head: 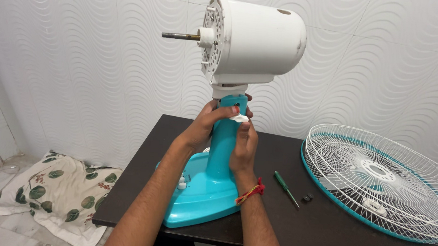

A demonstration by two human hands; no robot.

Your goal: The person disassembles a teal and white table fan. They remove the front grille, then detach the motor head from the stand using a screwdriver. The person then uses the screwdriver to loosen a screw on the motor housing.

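Observation:
A table fan without blades or guard stands on a dark table (294, 228). Its white motor housing (257, 40) sits on top with a bare metal shaft (181, 36) pointing left. Below it is a turquoise neck (223, 144) on a turquoise base (203, 194). My left hand (206, 124) grips the upper neck from the left. My right hand (244, 143) rests against the neck's right side and pinches a small white cloth or tissue (239, 118) at the top of the neck. A red and yellow thread band circles my right wrist.
A white wire fan guard with a turquoise rim (381, 182) lies flat on the table's right side. A green-handled screwdriver (285, 188) and a small black part (306, 198) lie between it and the fan. A leaf-printed cloth (54, 193) lies on the floor at left. A wavy white wall stands behind.

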